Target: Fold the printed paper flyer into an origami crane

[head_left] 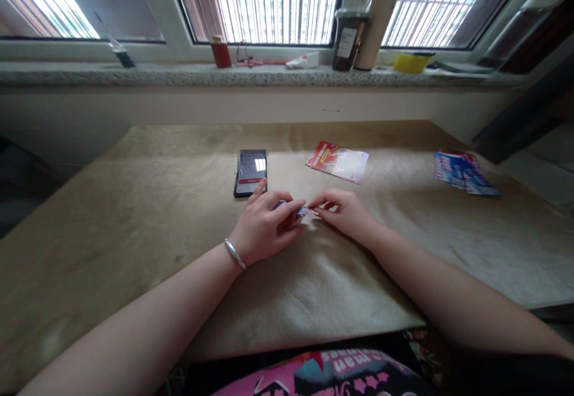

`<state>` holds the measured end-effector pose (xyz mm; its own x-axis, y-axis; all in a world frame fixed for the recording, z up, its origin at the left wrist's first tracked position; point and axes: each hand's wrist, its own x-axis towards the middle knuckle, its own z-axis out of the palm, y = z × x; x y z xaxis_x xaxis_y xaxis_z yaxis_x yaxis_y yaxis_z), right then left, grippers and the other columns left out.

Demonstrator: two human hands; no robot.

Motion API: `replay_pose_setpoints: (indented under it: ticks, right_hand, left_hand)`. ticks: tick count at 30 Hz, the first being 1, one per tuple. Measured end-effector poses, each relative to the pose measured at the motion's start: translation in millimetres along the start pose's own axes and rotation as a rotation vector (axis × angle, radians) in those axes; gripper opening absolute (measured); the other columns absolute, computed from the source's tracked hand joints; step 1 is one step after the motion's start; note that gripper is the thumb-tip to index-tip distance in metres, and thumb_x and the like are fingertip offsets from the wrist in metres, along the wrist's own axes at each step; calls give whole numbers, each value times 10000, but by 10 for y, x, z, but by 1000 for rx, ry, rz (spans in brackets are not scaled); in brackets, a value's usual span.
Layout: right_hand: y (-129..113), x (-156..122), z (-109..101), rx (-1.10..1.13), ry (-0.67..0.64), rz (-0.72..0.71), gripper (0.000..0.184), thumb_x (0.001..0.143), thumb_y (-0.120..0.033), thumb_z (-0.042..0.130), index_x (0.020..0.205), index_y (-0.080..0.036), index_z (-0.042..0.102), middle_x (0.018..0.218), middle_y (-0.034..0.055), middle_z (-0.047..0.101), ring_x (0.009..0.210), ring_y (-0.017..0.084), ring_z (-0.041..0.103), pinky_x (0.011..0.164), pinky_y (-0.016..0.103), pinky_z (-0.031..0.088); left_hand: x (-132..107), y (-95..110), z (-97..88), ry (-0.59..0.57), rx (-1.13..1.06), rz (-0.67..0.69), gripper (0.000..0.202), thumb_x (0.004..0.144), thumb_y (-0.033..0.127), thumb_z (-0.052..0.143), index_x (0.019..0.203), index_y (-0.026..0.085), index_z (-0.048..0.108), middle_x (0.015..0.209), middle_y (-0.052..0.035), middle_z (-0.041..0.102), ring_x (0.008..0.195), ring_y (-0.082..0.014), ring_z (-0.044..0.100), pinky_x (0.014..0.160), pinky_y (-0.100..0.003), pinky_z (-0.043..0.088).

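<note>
My left hand (264, 225), with a silver bangle on the wrist, is closed round a small folded piece of coloured paper (301, 212) at the middle of the table. My right hand (345, 212) pinches the same paper from the right side with thumb and fingertips. Most of the paper is hidden between my fingers; only a pale blue and white edge shows. A black phone (250, 174) with a lit screen lies flat just beyond my left hand.
The table is covered with tan brown paper (134, 216). A red and white leaflet (338, 161) lies behind my right hand, a blue leaflet stack (464, 173) at the far right. The window sill (179, 75) holds a red cup (221, 52), a dark jar (348, 40) and a yellow object (412, 61).
</note>
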<state>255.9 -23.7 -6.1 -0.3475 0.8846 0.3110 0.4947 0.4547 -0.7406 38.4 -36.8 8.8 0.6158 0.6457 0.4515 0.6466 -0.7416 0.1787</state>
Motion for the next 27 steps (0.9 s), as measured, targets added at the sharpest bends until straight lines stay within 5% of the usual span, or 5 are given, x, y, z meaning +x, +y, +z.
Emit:
replay_pose_setpoints:
  ticks: [5,10,16,21,27]
  right_hand:
    - [-30,5,4,20,82,21,108,796,-284,590,792,-201,659,767,17,676,697,133,611,626,245,493]
    - [-5,32,16,95,198,149,219,776,-355,601,650,-187,540,622,-4,615,564,118,562,541,241,456]
    - [105,94,44,372,176,306,307,689,-461,676,688,-187,537,653,27,669,607,160,652,574,272,521]
    - [106,133,52,481,177,407,282,679,-409,703,678,-195,519,621,15,673,565,148,657,518,238,514]
    - [114,144,59,477,168,452,301,697,-412,684,686,-196,473,652,17,678,560,148,662,449,207,464]
  left_hand:
    - [1,28,-26,13,-36,-15,521,810,385,576,1286,221,438,1242,-74,566,1145,-218,529,1154,-503,100]
    - [-8,65,-61,-44,-11,31,502,743,436,628,1171,217,483,1375,-98,463,1262,-277,428,1149,-543,49]
    - [-23,52,-12,-147,65,36,555,694,505,653,1157,221,541,1477,-110,315,1361,-341,261,1130,-585,-17]
    - [-44,74,31,-87,114,8,647,660,514,674,1191,177,525,1501,-124,267,1404,-335,146,1149,-555,-4]
    - [-41,106,17,-44,112,36,373,755,343,601,1106,216,607,1510,-78,259,1413,-322,129,1151,-547,88]
